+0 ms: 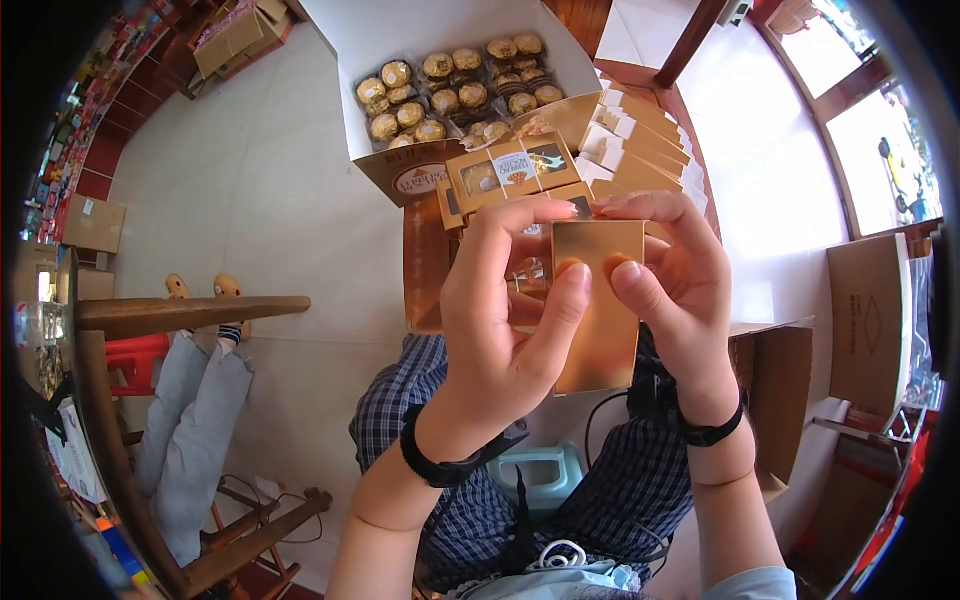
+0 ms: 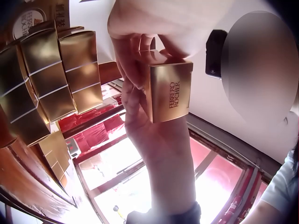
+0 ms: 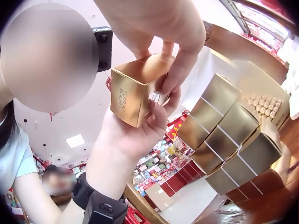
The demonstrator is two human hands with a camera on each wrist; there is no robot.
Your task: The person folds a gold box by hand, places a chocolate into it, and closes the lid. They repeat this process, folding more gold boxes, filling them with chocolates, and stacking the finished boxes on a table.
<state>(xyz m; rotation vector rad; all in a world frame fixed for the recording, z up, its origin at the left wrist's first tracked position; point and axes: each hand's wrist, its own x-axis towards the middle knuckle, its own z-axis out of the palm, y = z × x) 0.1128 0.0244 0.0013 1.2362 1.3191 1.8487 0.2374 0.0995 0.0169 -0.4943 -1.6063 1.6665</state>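
Two hands [image 1: 500,310], gripping a box [image 1: 600,325], partly hide seemingly stacked packs [image 1: 478,180].

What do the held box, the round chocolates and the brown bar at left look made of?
Held box: likely thin card, metallic gold; soft reflections, crisp folded edges.
Round chocolates: gold foil wraps, probably; crinkled, glinting. 
Brown bar: probably wood, streaky brown; whether varnished, can't tell.
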